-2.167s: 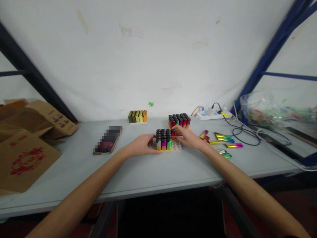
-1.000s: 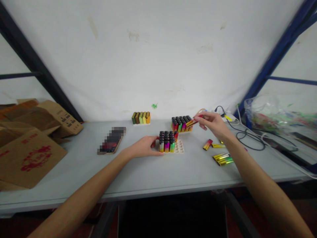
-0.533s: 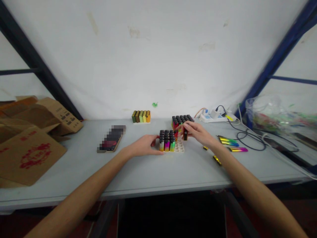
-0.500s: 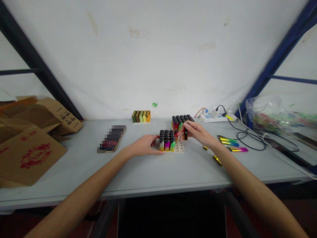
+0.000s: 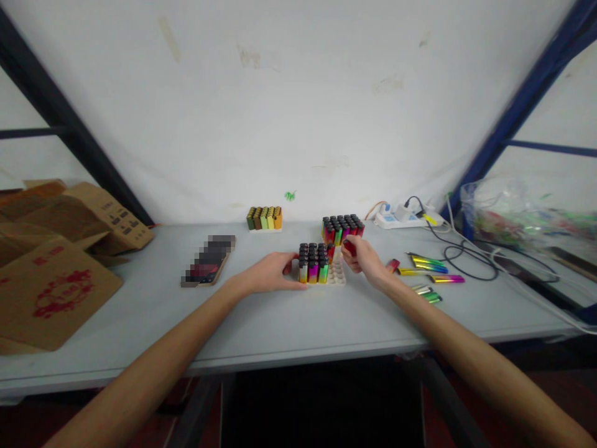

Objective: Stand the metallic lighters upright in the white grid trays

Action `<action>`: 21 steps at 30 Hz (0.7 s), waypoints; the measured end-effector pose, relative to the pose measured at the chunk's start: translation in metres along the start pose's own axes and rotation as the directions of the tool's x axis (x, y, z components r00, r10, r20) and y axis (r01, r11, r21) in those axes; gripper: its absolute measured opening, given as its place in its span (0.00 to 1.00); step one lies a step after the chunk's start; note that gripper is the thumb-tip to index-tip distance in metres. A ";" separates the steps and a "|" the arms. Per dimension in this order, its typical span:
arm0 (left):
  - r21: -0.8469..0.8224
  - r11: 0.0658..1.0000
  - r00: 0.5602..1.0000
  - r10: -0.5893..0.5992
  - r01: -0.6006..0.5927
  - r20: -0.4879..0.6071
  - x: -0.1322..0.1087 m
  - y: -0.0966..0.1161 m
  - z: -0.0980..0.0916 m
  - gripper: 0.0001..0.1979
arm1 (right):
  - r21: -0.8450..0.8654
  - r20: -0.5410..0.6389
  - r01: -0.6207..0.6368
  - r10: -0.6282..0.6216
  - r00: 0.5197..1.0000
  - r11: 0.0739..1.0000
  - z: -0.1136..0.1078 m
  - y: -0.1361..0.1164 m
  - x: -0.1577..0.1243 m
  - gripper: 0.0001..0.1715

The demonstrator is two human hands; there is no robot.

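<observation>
My left hand is curled against the left side of a white tray with round holes, its thumb and fingers braced at the tray and the outer lighters. Rows of shiny lighters with black tops stand upright in the left part of this tray. Just right of the tray, my right hand is closed in a pinch around a dark red lighter, mostly hidden by the fingers. Holes show at the tray's right side. Close behind, a fuller block of lighters stands upright.
Loose lighters lie on the right, some near my forearm. Yellow-topped lighters stand by the wall. A phone lies left, beyond it cardboard boxes. A power strip, cables and a plastic bag occupy the right.
My right hand has drawn slightly down and right from above the tray, its fingers more curled. More loose lighters show beside my right forearm. My left hand keeps its place.
</observation>
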State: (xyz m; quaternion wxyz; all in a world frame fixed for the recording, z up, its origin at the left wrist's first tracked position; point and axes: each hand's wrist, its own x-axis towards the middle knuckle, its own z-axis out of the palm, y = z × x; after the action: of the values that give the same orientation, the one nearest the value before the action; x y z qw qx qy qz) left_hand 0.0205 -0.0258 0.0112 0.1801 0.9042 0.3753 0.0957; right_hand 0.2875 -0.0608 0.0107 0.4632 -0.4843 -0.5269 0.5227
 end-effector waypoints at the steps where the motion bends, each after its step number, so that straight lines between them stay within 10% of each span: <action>1: -0.001 1.000 1.000 -0.002 0.002 0.002 0.000 0.000 0.000 0.33 | -0.015 -0.001 0.012 -0.012 1.000 1.000 0.002 0.001 -0.001 0.24; 12: 0.002 1.000 1.000 0.009 -0.009 -0.005 0.000 0.000 0.000 0.33 | 0.067 0.028 -0.027 0.025 0.999 0.997 0.000 0.004 0.002 0.28; 21: -0.002 1.000 1.000 0.006 -0.006 -0.001 0.001 -0.001 0.000 0.33 | -0.125 0.079 0.303 -0.295 0.952 0.945 -0.011 -0.008 -0.003 0.25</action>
State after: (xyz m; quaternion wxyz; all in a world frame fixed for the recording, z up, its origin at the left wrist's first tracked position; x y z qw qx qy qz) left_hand 0.0206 -0.0248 0.0106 0.1807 0.9050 0.3727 0.0968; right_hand 0.2987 -0.0629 0.0192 0.4874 -0.4133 -0.6421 0.4234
